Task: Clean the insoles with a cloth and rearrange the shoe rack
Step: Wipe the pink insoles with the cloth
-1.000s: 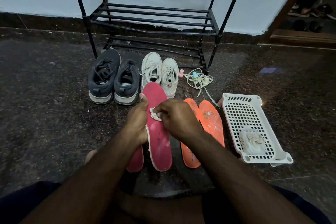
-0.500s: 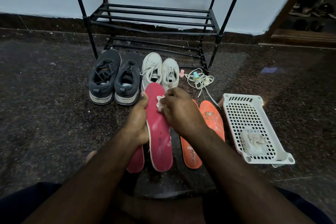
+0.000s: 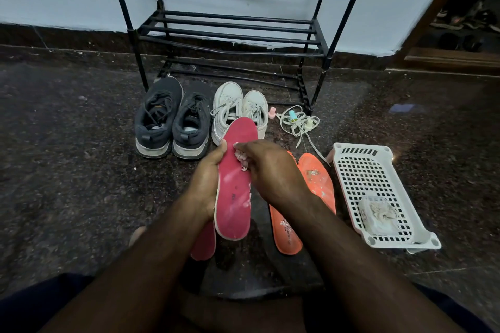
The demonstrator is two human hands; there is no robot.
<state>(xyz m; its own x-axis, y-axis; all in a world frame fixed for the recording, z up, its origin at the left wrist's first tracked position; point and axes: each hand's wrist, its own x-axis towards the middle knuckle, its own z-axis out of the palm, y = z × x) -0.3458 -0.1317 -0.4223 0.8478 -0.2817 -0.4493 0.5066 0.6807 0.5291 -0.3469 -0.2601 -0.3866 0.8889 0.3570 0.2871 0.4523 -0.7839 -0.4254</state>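
The left hand (image 3: 207, 184) grips a pink insole (image 3: 235, 178) by its edge, tilted up; the right hand (image 3: 267, 170), fingers curled, presses a bunched cloth (image 3: 241, 159) against it.

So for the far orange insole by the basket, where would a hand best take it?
Probably at the toe end of the orange insole, coming from above and the far side. It lies flat on the floor, its heel half hidden under the right forearm, with the white basket close on its right.
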